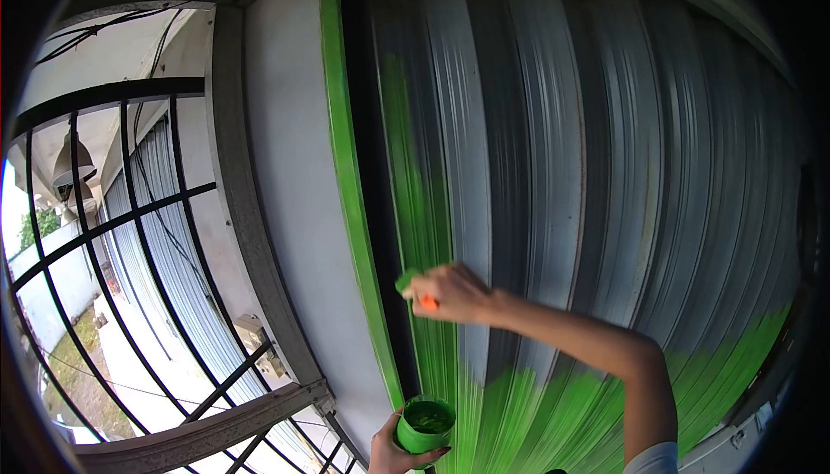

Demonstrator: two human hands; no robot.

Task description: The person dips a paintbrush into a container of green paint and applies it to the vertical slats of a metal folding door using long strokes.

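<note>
My right hand [454, 292] is closed around a paintbrush with an orange handle end [429, 303]. Its green-coated bristles [405, 280] are at the leftmost folds of a corrugated metal shutter [549, 171]. Below, my left hand [391, 450] grips a small cup of green paint [425, 422], tilted so its inside shows. Wet-looking green covers the shutter's lower part and a strip up its left side. Higher up and to the right, the panels are bare grey. Whether the bristles touch the metal is hard to tell.
A green-painted frame [346, 163] borders the shutter, with a white wall strip [294, 145] beside it. Farther left stand a grey metal post [242, 128] and a black barred grille [130, 214]. Behind the bars are a hanging lamp [73, 163] and a yard.
</note>
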